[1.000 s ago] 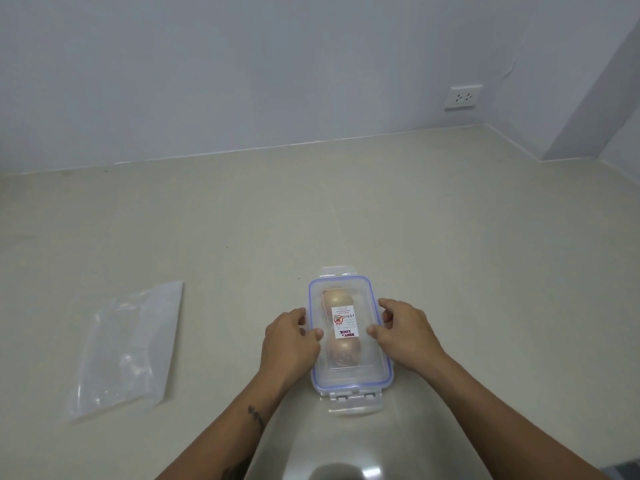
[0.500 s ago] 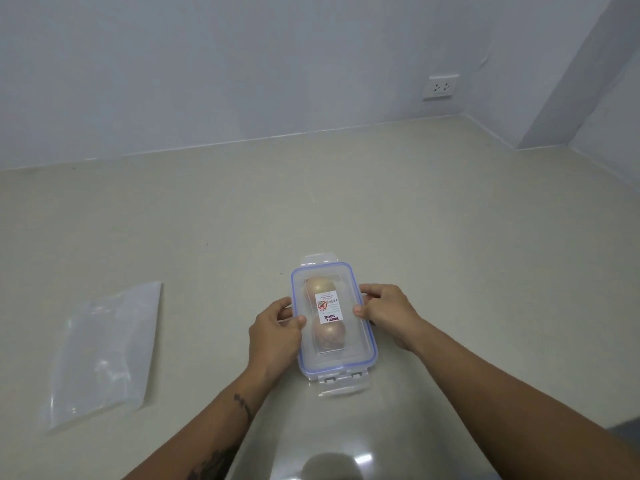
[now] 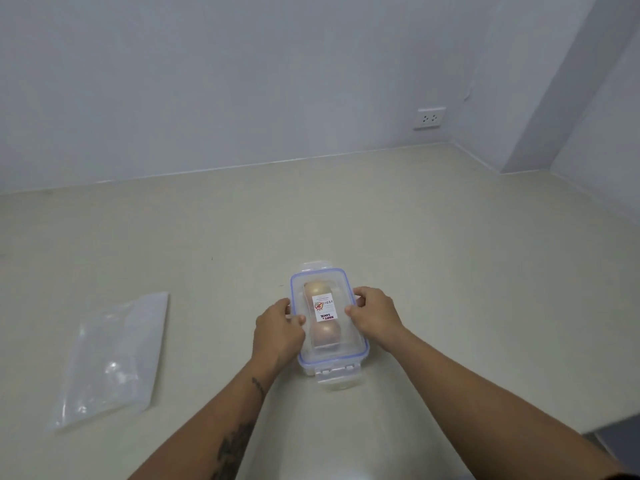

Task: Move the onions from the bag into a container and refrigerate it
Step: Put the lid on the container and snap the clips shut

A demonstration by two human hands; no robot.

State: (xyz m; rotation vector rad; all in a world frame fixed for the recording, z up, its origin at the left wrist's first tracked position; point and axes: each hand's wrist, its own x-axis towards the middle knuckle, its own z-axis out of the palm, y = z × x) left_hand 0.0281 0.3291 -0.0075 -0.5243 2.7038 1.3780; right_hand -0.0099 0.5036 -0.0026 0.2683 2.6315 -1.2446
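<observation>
My left hand and right hand are clamping their fingers on the long sides of the clear rectangular blue-sealed plastic container. Its long axis is pointing away from me on the beige desk, two brown onions inside.

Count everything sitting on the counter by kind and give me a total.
Onions: 2, inside the container
Clear lidded container: 1
Empty plastic bag: 1
Total: 4
</observation>
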